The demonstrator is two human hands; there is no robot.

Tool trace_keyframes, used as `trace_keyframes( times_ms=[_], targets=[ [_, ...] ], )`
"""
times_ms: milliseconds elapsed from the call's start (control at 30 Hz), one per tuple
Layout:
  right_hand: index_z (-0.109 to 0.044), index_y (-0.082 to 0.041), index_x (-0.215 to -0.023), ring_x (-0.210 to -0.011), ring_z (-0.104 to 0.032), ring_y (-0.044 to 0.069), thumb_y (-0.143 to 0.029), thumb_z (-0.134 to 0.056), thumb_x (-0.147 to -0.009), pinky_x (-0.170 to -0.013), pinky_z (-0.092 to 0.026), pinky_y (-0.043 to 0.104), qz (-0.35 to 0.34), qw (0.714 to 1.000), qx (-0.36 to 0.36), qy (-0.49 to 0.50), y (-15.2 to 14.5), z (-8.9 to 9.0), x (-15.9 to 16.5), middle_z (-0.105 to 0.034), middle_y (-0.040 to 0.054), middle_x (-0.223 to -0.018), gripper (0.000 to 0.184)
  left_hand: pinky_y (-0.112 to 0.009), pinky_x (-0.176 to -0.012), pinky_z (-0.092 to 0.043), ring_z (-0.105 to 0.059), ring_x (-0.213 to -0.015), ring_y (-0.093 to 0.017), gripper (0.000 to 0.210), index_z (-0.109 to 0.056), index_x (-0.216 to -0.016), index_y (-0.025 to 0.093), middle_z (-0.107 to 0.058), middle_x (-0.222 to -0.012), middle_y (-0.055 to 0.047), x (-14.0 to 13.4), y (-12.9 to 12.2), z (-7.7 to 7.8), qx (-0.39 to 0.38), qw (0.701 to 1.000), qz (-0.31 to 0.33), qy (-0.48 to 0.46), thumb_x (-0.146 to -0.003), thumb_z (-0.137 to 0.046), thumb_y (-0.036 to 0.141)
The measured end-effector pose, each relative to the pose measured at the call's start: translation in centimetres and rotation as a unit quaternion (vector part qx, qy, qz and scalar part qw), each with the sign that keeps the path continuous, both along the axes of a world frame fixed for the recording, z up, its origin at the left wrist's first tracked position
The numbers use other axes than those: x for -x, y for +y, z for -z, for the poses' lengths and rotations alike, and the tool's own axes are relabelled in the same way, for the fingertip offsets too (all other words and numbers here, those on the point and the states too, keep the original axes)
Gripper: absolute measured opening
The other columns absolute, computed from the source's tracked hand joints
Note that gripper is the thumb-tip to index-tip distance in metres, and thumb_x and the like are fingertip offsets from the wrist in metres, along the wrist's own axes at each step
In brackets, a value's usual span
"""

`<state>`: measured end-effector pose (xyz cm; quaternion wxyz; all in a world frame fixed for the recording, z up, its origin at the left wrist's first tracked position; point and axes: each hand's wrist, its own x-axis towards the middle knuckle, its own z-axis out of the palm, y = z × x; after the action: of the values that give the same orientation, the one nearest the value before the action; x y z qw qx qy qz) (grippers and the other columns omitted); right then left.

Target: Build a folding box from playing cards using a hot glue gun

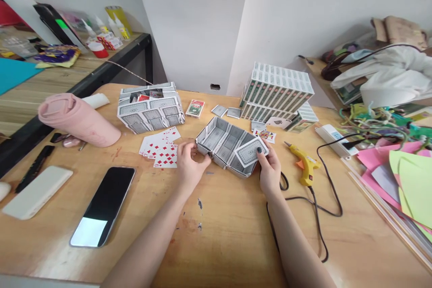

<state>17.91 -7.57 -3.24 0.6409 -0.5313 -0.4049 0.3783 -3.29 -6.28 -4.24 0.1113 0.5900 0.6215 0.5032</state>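
An open, tray-like box made of playing cards (216, 137), grey patterned backs showing, lies in front of me on the table. My left hand (189, 164) is closed on its left corner, thumb and fingers at the wall. In my right hand (270, 172) is a single playing card (248, 152), back side up, under the thumb and over the box's right part. Beside my left hand, several face-up diamond cards (165, 156) lie fanned. A taller card-built box (150, 110) stands behind them, with a red-and-green card pack (195, 108) next to it.
Stacked card packs (276, 92) stand at the back right. A yellow glue gun (306, 166) and its black cord lie right of my right hand. At left are a phone (104, 204), a white power bank (37, 191) and a pink tumbler (79, 119). Coloured paper (411, 184) covers the right edge.
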Motion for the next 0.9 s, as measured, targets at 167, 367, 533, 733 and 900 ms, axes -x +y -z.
trace_keyframes(
  times_ms=[167, 367, 533, 733, 900],
  targets=[
    [-0.058, -0.021, -0.125, -0.117, -0.054, 0.023, -0.041, -0.062, -0.081, -0.103, -0.038, 0.042, -0.002, 1.000, -0.003, 0.002, -0.14, -0.37, 0.22, -0.060, 0.0090, -0.128, 0.048, -0.036, -0.076, -0.051, -0.059, -0.079, -0.021, 0.030, -0.050, -0.091, 0.020, -0.058, -0.084, -0.004, -0.27, -0.22, 0.01, -0.004, 0.998, -0.004, 0.066, -0.067, -0.069, 0.019],
    [-0.057, -0.021, -0.125, -0.117, -0.054, 0.024, -0.043, -0.063, -0.079, -0.102, -0.039, 0.042, 0.006, 1.000, 0.005, -0.015, -0.04, -0.12, 0.04, -0.057, 0.0095, -0.131, 0.051, -0.038, -0.077, -0.050, -0.060, -0.083, -0.024, 0.030, -0.050, -0.088, 0.021, -0.061, -0.082, -0.005, -0.27, -0.07, 0.12, 0.002, 0.995, -0.019, 0.098, -0.066, -0.070, 0.019],
    [-0.057, -0.021, -0.125, -0.118, -0.054, 0.024, -0.044, -0.063, -0.079, -0.101, -0.040, 0.041, 0.006, 1.000, 0.000, -0.019, 0.03, 0.10, -0.18, -0.056, 0.0100, -0.133, 0.052, -0.034, -0.073, -0.050, -0.061, -0.077, -0.020, 0.024, -0.053, -0.086, 0.021, -0.062, -0.082, -0.003, 0.08, 0.05, 0.33, 0.006, 0.998, 0.002, 0.063, -0.068, -0.069, 0.019],
    [-0.057, -0.021, -0.125, -0.123, -0.050, 0.025, -0.044, -0.062, -0.079, -0.103, -0.038, 0.042, 0.001, 1.000, 0.000, -0.015, -0.04, -0.14, -0.08, -0.056, 0.0093, -0.132, 0.051, -0.033, -0.072, -0.050, -0.061, -0.078, -0.020, 0.021, -0.055, -0.086, 0.020, -0.062, -0.082, -0.004, 0.25, 0.04, 0.31, -0.033, 0.997, -0.003, 0.071, -0.069, -0.068, 0.021],
    [-0.058, -0.023, -0.125, -0.120, -0.053, 0.024, -0.044, -0.062, -0.080, -0.104, -0.037, 0.042, -0.004, 1.000, -0.002, -0.020, -0.23, -0.49, 0.05, -0.057, 0.0086, -0.132, 0.050, -0.032, -0.071, -0.049, -0.059, -0.075, -0.019, 0.018, -0.056, -0.086, 0.020, -0.062, -0.081, -0.003, 0.44, -0.04, 0.01, -0.035, 0.997, 0.003, 0.063, -0.071, -0.067, 0.021]
  ],
)
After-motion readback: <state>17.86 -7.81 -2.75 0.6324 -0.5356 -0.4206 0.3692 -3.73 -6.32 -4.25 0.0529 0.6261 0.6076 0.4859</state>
